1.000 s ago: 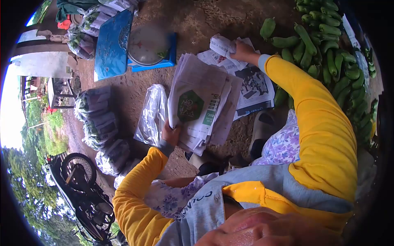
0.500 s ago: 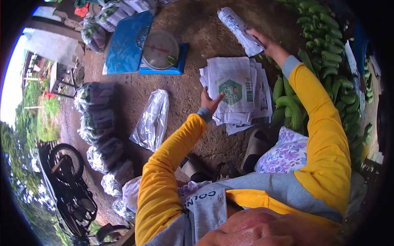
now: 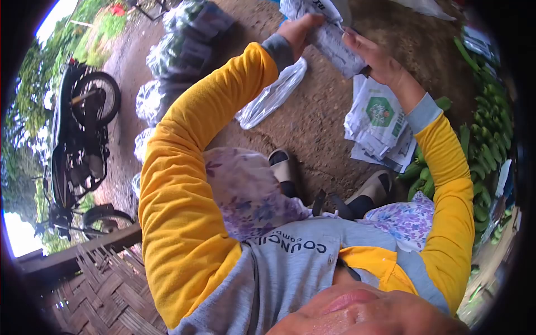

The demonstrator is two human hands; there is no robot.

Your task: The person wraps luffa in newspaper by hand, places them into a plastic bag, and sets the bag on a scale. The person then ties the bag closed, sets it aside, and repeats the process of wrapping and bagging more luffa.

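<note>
While one motorcycle (image 3: pixel 89 167) stands off to the left, a single heap of green vegetables (image 3: pixel 491 128), too many to count, lies along the right. At least five filled plastic bags (image 3: pixel 178 53) line the ground on the left. One stack of printed papers (image 3: pixel 379 111) lies below the right forearm, and one flattened clear bag (image 3: pixel 273 97) lies near the left wrist. One newspaper roll (image 3: pixel 338 50) is raised between two hands: the left hand (image 3: pixel 298 34) is curled against its left side, the right hand (image 3: pixel 385 61) bent around its right, fingers partly hidden on both. What the roll contains, I cannot tell.
</note>
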